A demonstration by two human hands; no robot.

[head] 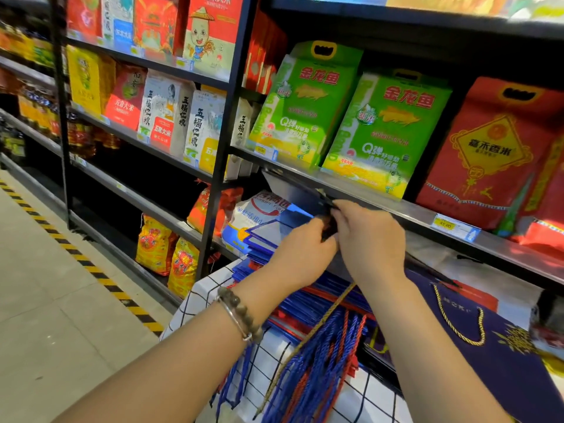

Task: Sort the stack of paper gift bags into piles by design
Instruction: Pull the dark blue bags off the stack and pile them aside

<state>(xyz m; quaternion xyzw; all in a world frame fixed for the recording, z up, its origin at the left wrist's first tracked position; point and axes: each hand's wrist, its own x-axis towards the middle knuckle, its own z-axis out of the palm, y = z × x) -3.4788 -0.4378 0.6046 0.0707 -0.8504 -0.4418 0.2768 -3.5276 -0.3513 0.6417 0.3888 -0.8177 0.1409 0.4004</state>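
Sorting is at the pick-and-check step: left grip (300, 251) and right grip (370, 239) both pinch one dark bag (294, 193) by an edge, held above the stack (320, 303) on the checked bench (207, 288), just under the shelf (412, 210). Next, once its design is read, it probably needs laying on the matching pile, perhaps beside the navy bag (494, 334) at right.
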